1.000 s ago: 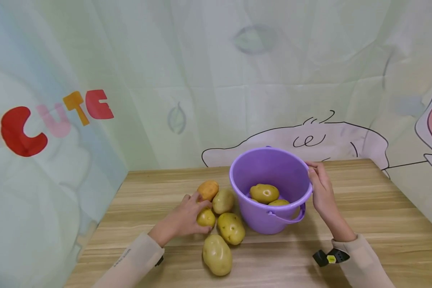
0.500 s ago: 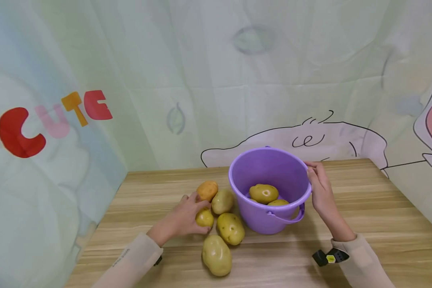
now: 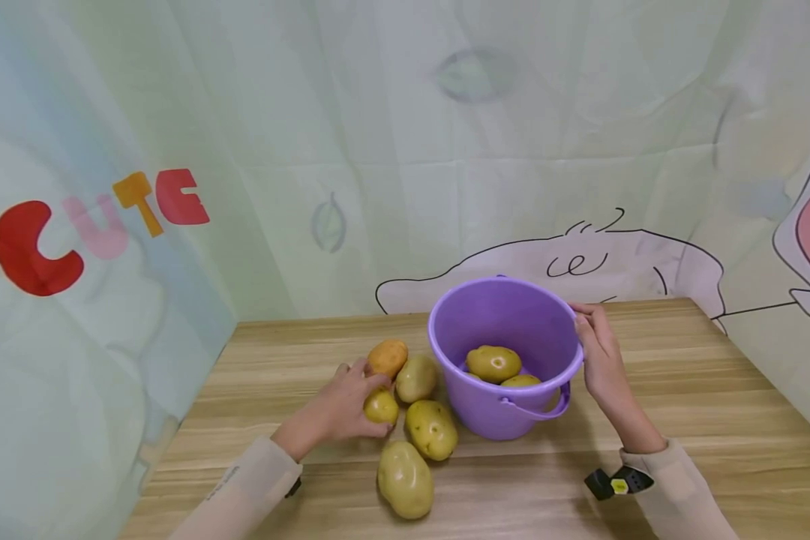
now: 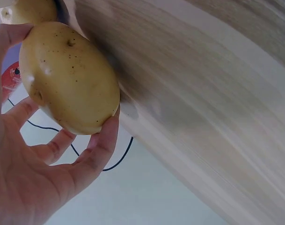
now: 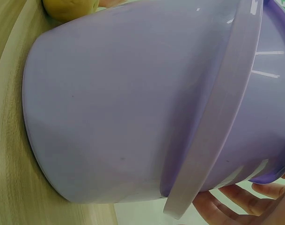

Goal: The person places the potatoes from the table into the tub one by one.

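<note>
Bucket (image 3: 489, 409), a single purple one, stands on a wood-grained bench (image 3: 722, 397) in front of a printed curtain (image 3: 405, 112), with three potatoes showing inside: one in near-full view (image 3: 493, 364), a second (image 3: 520, 381) partly cut off by the near rim, and a sliver of a third. Five more lie outside, to the left of the bucket, bringing the visible count to eight.

A person's left hand (image 3: 344, 405) grips one of those five, a yellow potato (image 3: 381, 408), thumb and fingers set against its sides; whether it is clear of the wood cannot be told. Around it are the other four: an orange-toned potato (image 3: 388, 358) on the far side, a pale potato (image 3: 416, 379) just beside the bucket, a spotted potato (image 3: 431, 430) nearer the viewer, and a big potato (image 3: 406, 480) nearest of all.

The right hand (image 3: 602, 364) holds the bucket by its right rim, fingers curled at the edge, while the one handle (image 5: 224, 112) hangs down the outer wall. Two pale sleeves reach in, and four letters on the curtain spell "CUTE."
</note>
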`<state>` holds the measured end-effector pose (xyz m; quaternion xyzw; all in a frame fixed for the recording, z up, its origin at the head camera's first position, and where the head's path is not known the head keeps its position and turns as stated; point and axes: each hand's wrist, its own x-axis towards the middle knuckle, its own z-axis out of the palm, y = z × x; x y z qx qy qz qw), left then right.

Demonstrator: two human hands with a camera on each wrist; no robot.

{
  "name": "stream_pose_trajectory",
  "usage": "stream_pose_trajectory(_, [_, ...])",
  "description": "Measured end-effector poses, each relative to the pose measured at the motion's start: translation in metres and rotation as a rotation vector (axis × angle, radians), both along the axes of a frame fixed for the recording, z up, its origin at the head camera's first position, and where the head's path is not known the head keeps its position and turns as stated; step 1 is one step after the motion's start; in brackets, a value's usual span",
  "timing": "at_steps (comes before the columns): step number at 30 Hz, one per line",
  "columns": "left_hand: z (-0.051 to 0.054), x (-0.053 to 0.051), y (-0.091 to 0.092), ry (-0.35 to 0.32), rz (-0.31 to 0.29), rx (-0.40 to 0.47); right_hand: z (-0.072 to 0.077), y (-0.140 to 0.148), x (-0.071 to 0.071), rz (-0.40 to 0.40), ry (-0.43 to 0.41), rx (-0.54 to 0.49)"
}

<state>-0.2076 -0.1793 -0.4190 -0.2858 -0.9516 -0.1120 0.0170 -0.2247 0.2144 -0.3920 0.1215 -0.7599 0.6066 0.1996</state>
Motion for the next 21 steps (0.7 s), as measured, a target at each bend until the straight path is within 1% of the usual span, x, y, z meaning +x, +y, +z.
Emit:
stream_pose_trajectory(8, [0.006,0.001,-0.001,0.002,0.01,-0.012,0.0,0.0,0.0,0.009,0.0,-0.012])
stream_pose_trajectory(15, [0.011,0.0,-0.002,0.007,-0.005,-0.024,0.0,0.0,0.0,-0.005,0.009,-0.001])
stream_pose_trajectory(21, [0.015,0.0,-0.002,-0.012,-0.005,-0.019,0.0,0.0,0.0,0.0,0.011,-0.006])
